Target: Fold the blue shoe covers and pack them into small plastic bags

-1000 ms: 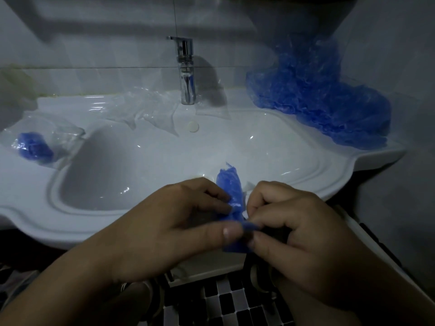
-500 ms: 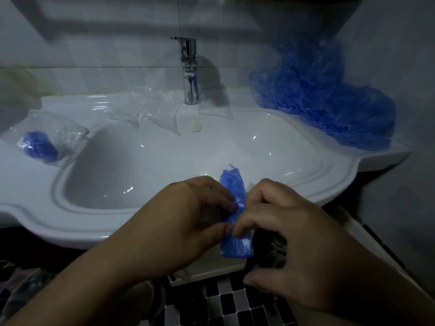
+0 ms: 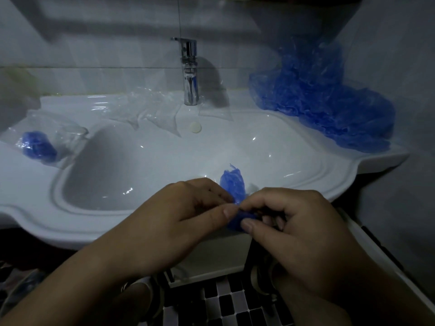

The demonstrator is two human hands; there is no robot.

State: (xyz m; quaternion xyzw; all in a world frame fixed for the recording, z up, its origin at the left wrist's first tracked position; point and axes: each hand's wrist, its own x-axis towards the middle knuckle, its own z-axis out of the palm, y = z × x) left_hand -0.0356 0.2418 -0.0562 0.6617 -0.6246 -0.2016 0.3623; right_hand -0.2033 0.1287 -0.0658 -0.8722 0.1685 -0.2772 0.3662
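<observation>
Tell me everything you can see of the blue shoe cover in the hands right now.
The blue shoe cover looks like thin, crinkled, translucent plastic film, folded into a narrow strip. Its upper end stands free with a ragged tip, above the front of the white sink. Its lower end is bunched between both hands: the left hand pinches it between thumb and fingers, and the right hand pinches it from the other side. Nothing else visibly touches it.

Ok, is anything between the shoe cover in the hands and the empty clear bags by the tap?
Nothing visible blocks it. The left hand and right hand pinch the shoe cover over the sink's front rim. Only the open basin lies between it and the empty clear bags left of the tap.
</observation>
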